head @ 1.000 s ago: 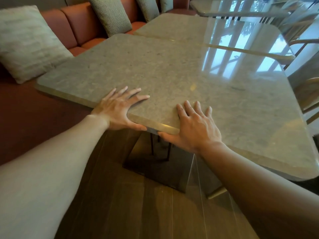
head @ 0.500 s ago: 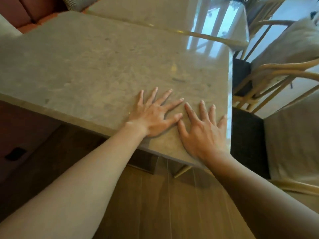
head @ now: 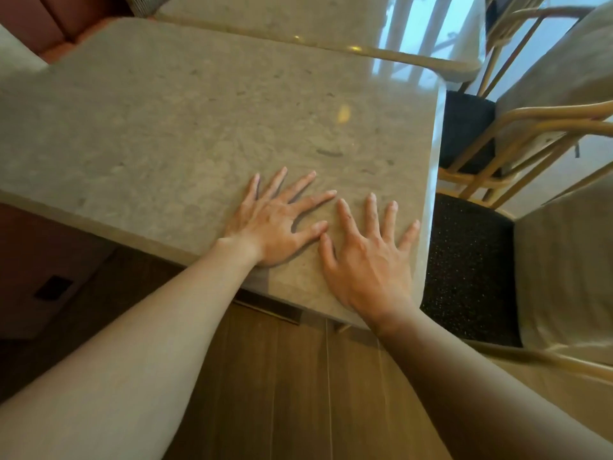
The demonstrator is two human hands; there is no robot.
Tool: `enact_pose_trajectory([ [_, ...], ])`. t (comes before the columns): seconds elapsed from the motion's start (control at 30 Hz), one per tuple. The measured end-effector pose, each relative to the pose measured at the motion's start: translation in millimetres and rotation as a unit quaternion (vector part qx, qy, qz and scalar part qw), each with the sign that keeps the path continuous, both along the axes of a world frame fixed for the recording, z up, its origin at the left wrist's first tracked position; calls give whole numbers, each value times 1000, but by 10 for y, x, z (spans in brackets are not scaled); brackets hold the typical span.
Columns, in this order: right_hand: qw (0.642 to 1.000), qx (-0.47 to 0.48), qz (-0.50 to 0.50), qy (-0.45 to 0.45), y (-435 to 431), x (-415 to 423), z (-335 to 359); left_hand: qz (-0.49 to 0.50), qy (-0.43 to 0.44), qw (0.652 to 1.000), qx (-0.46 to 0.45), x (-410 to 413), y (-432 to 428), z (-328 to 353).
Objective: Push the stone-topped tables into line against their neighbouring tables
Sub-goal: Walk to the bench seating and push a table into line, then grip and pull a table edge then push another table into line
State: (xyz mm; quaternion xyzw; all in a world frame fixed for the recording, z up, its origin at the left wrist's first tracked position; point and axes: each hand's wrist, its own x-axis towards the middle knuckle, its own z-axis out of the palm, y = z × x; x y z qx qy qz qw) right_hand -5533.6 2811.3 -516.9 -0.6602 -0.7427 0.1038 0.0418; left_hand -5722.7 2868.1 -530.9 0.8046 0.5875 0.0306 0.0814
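A grey stone-topped table (head: 172, 121) fills the middle of the head view. My left hand (head: 275, 224) lies flat on its top near the near right corner, fingers spread. Beside it my right hand (head: 368, 260) also presses flat on the stone, fingers spread, close to the right edge; the two thumbs nearly touch. Behind this table a second stone-topped table (head: 298, 14) stands edge to edge with it, a thin seam between the two tops.
Wooden-framed chairs with dark seats (head: 471, 270) stand tight against the table's right side. A red upholstered bench (head: 49, 24) with a grey cushion runs along the far left. Wooden floor (head: 298, 376) lies under my arms.
Both hands have shifted from the middle of the near edge, where they gripped it, to lie flat on top near the right corner. In the last half second little has moved.
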Motion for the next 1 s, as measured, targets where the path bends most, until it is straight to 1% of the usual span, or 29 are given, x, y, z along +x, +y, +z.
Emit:
enact_pose_trajectory([
  [0.1, 1000, -5, -3, 2, 7, -2, 14, 2, -8, 1000, -3, 16, 4, 18],
  [0.17, 1000, -9, -8, 21, 10, -11, 33, 48, -20, 999, 13, 62, -115, 66],
  [0.2, 999, -11, -8, 37, 4, -11, 67, 95, -55, 994, 30, 107, -225, 114],
  [0.23, 998, -13, -6, 55, -16, 3, 112, 151, -126, 980, 41, 173, -374, 185],
  [0.27, 996, -12, -2, 89, -48, 26, 169, 206, -236, 949, 37, 250, -549, 300],
  [0.3, 990, -10, 0, 144, -78, 54, 247, 246, -360, 900, 22, 322, -728, 450],
  [0.33, 973, -17, -13, 231, -144, 94, 367, 270, -461, 845, -1, 378, -930, 639],
  [0.37, 939, -32, -28, 340, -220, 136, 515, 275, -526, 805, -15, 404, -1130, 858],
  [0.4, 894, -46, -35, 445, -271, 194, 669, 265, -560, 785, -12, 405, -1282, 1108],
  [0.43, 852, -48, -23, 521, -334, 286, 869, 256, -577, 776, 4, 417, -1427, 1375],
  [0.5, 796, -16, 37, 604, -432, 513, 1313, 238, -594, 767, 56, 430, -1667, 1893],
  [0.57, 753, 1, 101, 650, -461, 812, 1857, 212, -601, 762, 118, 526, -1848, 2411],
  [0.6, 743, 8, 134, 656, -480, 965, 2110, 198, -604, 759, 142, 625, -1930, 2654],
  [0.67, 737, 36, 208, 642, -446, 1228, 2600, 155, -600, 758, 203, 843, -2015, 3103],
  [0.73, 735, 59, 254, 626, -396, 1432, 2990, 123, -587, 766, 233, 1075, -2059, 3442],
  [0.83, 725, 98, 288, 618, -295, 1669, 3367, 97, -562, 782, 251, 1385, -2029, 3809],
  [1.0, 711, 115, 317, 618, -32, 1965, 3640, 81, -538, 791, 280, 1763, -1780, 4098],
])
